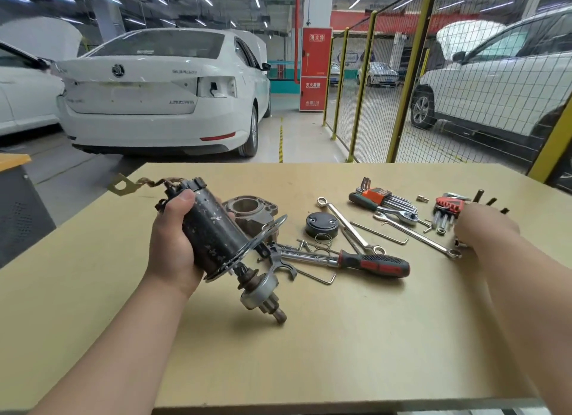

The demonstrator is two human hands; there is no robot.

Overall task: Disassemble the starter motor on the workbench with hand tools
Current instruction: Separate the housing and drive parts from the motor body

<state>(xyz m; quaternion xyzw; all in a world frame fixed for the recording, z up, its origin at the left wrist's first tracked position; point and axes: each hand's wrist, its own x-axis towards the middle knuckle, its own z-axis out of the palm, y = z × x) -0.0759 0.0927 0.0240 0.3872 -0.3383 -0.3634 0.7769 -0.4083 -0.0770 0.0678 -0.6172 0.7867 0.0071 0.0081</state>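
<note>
While the left hand (173, 244) holds the starter motor (213, 232) tilted above the bench (340, 352), with its fingers wrapped closely round the black body and the pinion end (266, 294) pointing down toward the person, the right hand (486, 229) is well to the right of the motor, over the red hex key set (448, 205). This hand is blurred, so I cannot tell how its fingers lie or whether they have a tool. I judge that the step is choosing a tool for the next fastener. To do it well, the grip on the motor should be firm, and the shaft should not knock on the bench. Just right of the motor lie a screwdriver (371, 261), a spring (323, 238) and a black end cap (322, 224), so that side is crowded. Nearer than the motor the bench has open room up to its near edge, a better place for working.
</note>
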